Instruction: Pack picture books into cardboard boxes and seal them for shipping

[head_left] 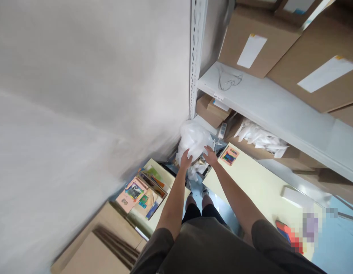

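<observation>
both hands in there now: my left hand (pixel 185 159) and right hand (pixel 210 156) clutch a white plastic bag (pixel 194 139), fingers spread around it, right at the foot of the metal shelf post (pixel 196 57), just left of the cardboard box (pixel 213 111).

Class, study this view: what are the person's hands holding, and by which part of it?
The left hand and right hand grip a crumpled white plastic bundle on either side of its lower part.

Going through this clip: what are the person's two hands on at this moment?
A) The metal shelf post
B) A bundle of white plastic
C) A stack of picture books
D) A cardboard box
B: the left hand and right hand both rest on the bundle of white plastic.
</observation>
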`<state>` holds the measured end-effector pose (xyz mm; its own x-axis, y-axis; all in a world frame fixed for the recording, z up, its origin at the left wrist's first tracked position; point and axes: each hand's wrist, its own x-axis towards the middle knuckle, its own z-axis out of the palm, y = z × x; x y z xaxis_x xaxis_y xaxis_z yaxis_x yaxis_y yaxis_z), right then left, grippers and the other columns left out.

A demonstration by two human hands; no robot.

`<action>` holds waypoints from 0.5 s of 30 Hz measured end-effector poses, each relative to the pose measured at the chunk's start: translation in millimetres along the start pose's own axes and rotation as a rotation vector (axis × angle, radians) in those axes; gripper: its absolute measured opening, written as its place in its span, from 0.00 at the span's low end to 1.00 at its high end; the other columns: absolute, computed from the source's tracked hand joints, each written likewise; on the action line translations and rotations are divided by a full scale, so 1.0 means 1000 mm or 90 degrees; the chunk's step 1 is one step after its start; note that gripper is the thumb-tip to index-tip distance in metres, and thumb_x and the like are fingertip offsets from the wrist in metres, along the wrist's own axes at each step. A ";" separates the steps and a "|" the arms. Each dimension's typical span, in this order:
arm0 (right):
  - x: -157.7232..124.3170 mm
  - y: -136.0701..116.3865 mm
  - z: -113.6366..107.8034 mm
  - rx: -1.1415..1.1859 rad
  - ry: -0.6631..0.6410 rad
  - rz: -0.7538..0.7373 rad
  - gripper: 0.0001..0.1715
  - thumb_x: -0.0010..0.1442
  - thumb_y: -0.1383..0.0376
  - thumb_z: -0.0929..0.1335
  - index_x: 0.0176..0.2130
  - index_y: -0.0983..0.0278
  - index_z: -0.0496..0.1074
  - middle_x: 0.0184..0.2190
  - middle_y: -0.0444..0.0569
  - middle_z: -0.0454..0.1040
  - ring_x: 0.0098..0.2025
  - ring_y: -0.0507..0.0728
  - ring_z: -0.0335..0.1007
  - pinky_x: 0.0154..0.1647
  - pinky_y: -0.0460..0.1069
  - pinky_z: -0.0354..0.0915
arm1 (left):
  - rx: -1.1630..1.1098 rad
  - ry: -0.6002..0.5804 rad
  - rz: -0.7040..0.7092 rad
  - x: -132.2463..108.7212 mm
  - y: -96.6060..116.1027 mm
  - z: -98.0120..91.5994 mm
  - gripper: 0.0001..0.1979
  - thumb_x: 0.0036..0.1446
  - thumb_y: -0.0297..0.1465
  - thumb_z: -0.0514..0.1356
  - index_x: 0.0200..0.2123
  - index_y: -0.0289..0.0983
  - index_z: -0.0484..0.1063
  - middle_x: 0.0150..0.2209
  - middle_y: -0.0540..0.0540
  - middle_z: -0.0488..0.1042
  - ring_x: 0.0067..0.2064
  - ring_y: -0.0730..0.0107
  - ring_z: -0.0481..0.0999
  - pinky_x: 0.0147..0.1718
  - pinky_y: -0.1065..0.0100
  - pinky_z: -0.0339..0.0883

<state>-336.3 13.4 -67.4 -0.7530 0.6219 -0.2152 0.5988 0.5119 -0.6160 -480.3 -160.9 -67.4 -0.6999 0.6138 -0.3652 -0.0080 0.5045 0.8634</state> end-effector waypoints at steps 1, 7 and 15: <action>0.013 0.010 0.012 -0.007 -0.021 0.011 0.37 0.66 0.61 0.67 0.71 0.63 0.68 0.71 0.55 0.68 0.74 0.66 0.61 0.75 0.61 0.59 | -0.007 -0.009 -0.018 0.011 -0.012 0.010 0.33 0.64 0.33 0.65 0.71 0.40 0.66 0.71 0.36 0.67 0.71 0.48 0.68 0.66 0.49 0.68; 0.091 0.069 0.084 -0.074 -0.130 0.058 0.41 0.64 0.64 0.69 0.74 0.62 0.65 0.76 0.58 0.58 0.74 0.70 0.61 0.73 0.61 0.62 | -0.002 -0.023 -0.039 0.094 -0.077 0.060 0.33 0.61 0.32 0.66 0.70 0.41 0.69 0.70 0.38 0.69 0.71 0.49 0.67 0.70 0.50 0.63; 0.182 0.124 0.148 -0.083 -0.147 0.020 0.44 0.64 0.62 0.72 0.75 0.58 0.61 0.78 0.58 0.53 0.73 0.73 0.61 0.71 0.64 0.63 | 0.066 -0.012 0.041 0.229 -0.137 0.111 0.34 0.58 0.30 0.69 0.68 0.41 0.71 0.74 0.39 0.64 0.77 0.44 0.54 0.73 0.49 0.58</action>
<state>-438.8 102.5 -295.1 -0.7671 0.4940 -0.4093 0.6413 0.5760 -0.5069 -560.3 -21.7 -308.2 -0.6830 0.6581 -0.3169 0.1114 0.5227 0.8452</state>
